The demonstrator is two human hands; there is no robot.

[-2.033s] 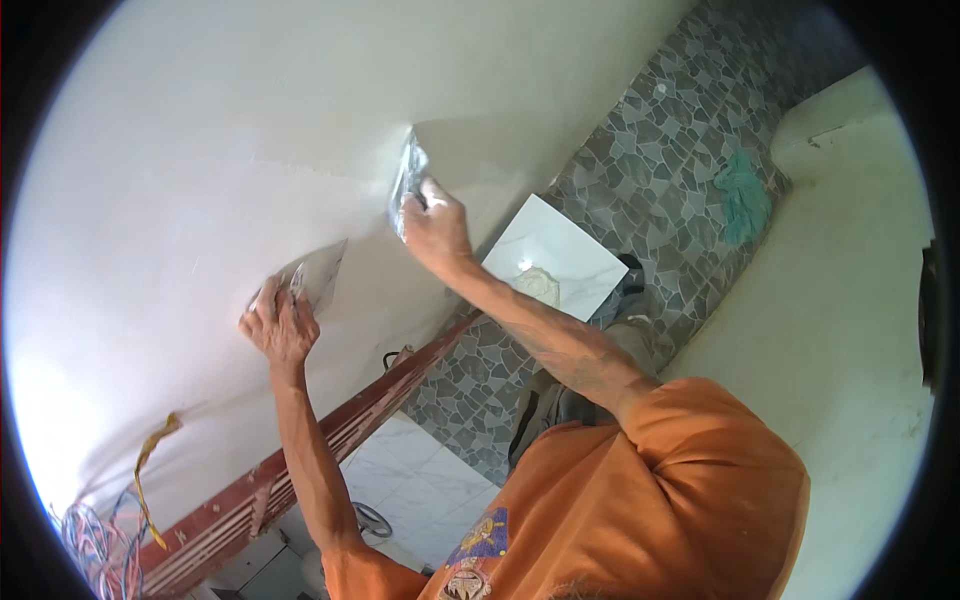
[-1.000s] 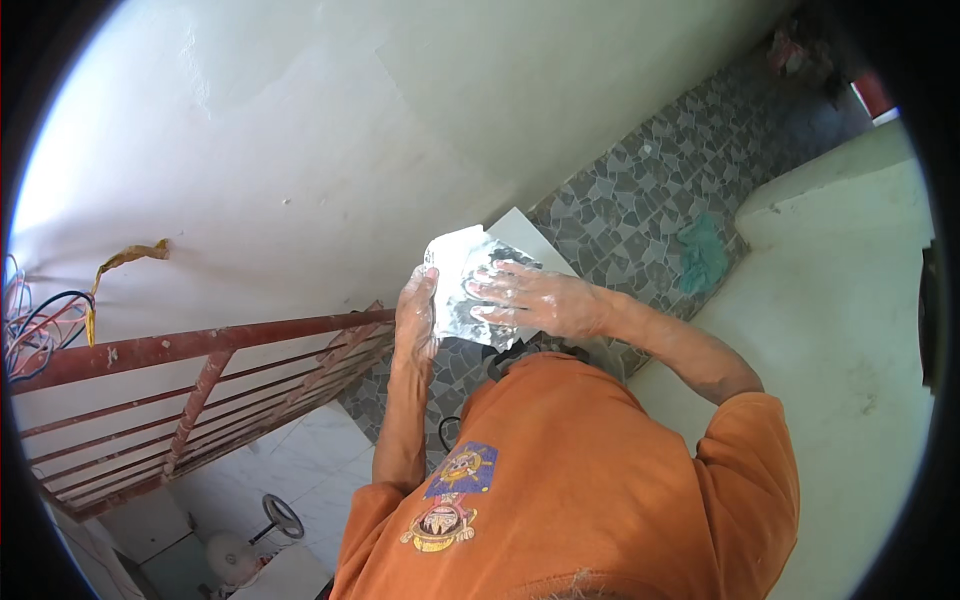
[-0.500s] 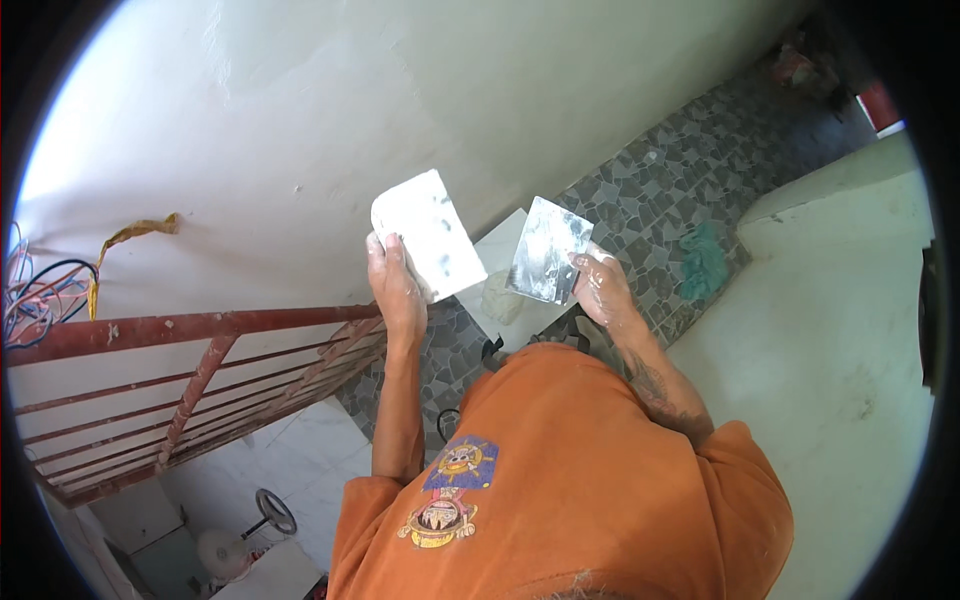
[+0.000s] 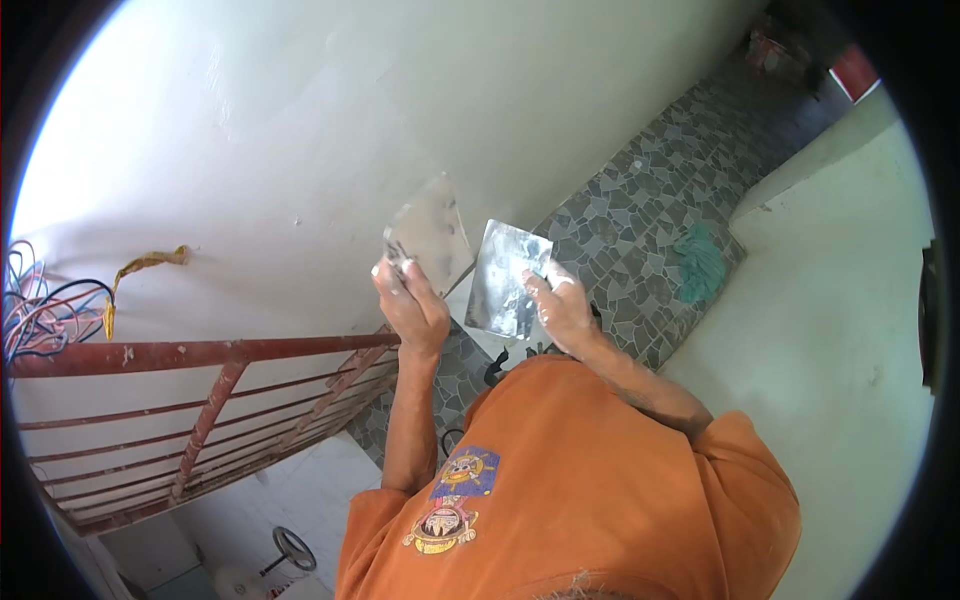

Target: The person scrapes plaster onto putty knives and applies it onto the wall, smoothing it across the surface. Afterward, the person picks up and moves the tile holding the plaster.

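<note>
Left hand: the left hand (image 4: 412,308) is raised in front of the wall (image 4: 300,130), fingers closed around the lower end of a trowel (image 4: 430,232); thumb and fingers wrap it tight.
Trowel: flat blade, smeared pale with plaster, tilted up and to the right, its face near the wall; I cannot tell whether it touches.
Right hand: the right hand (image 4: 562,308) grips a second blade (image 4: 508,277) by its right edge, fingers curled over the edge, thumb side toward the body.
Blade: grey metal, streaked white, held nearly upright just beside the trowel; the two stand apart with a narrow gap between.
Wall: smooth, pale, with a few small marks.
Railing: a red railing (image 4: 200,400) runs below the left arm.
Wires: coloured wires (image 4: 40,300) hang at the left edge.
Floor: grey stone-pattern floor (image 4: 640,230) lies far below, a green rag (image 4: 700,265) on it near a pale ledge (image 4: 840,300).
Shirt: orange shirt (image 4: 600,490) with a printed patch.
</note>
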